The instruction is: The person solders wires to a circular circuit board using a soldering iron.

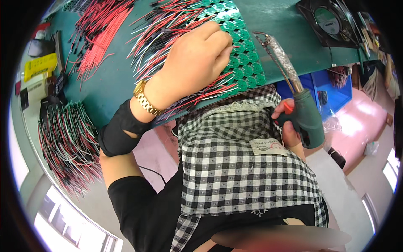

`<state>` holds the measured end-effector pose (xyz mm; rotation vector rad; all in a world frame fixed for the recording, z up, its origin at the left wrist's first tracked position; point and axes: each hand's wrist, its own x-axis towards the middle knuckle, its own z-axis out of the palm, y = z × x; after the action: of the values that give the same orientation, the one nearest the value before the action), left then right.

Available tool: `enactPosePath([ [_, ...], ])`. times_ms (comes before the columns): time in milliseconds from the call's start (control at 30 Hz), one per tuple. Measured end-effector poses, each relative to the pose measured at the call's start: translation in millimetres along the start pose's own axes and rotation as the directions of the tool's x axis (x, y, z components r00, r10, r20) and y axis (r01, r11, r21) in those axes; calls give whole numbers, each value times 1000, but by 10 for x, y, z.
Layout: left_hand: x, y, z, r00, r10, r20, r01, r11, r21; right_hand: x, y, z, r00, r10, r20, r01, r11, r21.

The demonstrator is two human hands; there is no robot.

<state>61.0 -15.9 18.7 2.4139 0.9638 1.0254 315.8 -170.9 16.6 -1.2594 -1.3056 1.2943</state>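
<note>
Head view: my right grip (289, 131) is clasping a green soldering gun (310, 113); my left grip (197, 59) is pinching, apparently, a red wire (236, 46) over green circuit boards (247, 61).

workshop: soldering iron (307, 110), circuit boards (243, 60)

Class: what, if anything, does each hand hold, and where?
Right hand: soldering iron, by its handle near the red part. Left hand, curled over green circuit boards: cannot be told.
</note>
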Motion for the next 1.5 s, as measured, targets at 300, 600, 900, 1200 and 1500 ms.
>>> enactPosePath([
  [300,-57,200,41,975,-170,141,157,983,100,-116,6,-46,997,70,25,-73,984,160],
  [600,-70,165,76,979,-201,28,201,979,21,-95,-93,-135,979,111,170,-119,992,37],
  [900,-77,160,72,979,-199,37,200,980,-3,-104,-182,-52,982,186,37,-188,980,59],
  [1200,-42,174,36,975,-183,125,178,983,51,-84,-197,-31,984,176,42,-179,980,92],
  [1500,-27,186,36,970,-206,129,199,978,68,-78,-180,-20,987,162,7,-162,985,61],
])
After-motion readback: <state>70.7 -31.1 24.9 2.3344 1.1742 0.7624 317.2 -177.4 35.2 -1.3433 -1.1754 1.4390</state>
